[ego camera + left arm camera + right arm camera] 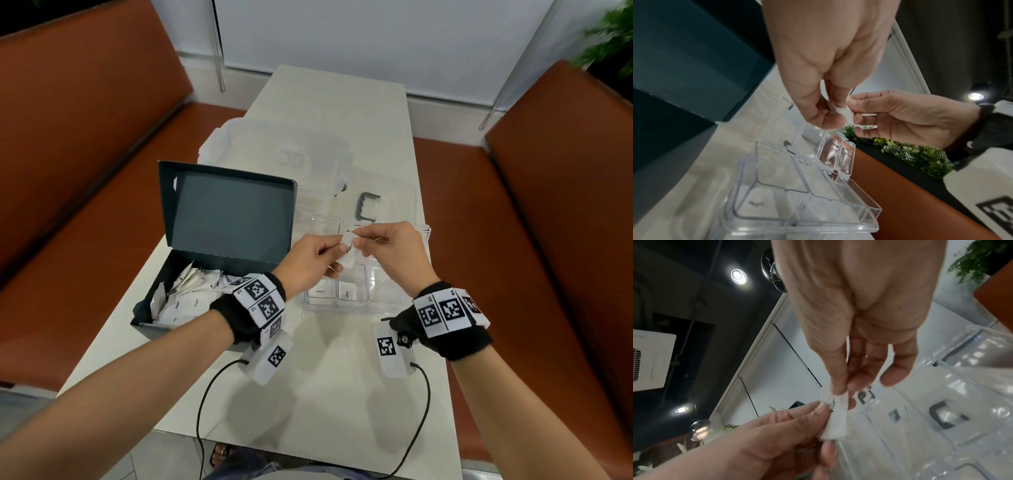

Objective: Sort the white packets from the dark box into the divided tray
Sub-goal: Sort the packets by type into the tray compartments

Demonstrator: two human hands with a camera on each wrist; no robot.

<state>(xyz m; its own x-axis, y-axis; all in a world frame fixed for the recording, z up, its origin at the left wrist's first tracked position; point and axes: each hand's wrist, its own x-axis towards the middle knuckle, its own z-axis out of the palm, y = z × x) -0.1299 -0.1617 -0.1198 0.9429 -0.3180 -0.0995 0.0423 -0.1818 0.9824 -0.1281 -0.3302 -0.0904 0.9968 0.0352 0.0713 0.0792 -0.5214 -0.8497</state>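
Both hands hold one white packet above the clear divided tray. My left hand pinches its left edge, and my right hand pinches its top between thumb and forefinger. The right wrist view shows the packet with dark print, pinched from both sides. In the left wrist view the packet shows only as a white sliver between the fingers. The dark box, lid up, sits at left with several white packets inside. Two packets, marked Sugar and Pepper, lie in separate near compartments of the tray.
A clear lidded container stands behind the box and tray, with a grey handle piece by it. The white table is narrow, with brown bench seats on both sides. Black cables trail from my wrists over the near table edge.
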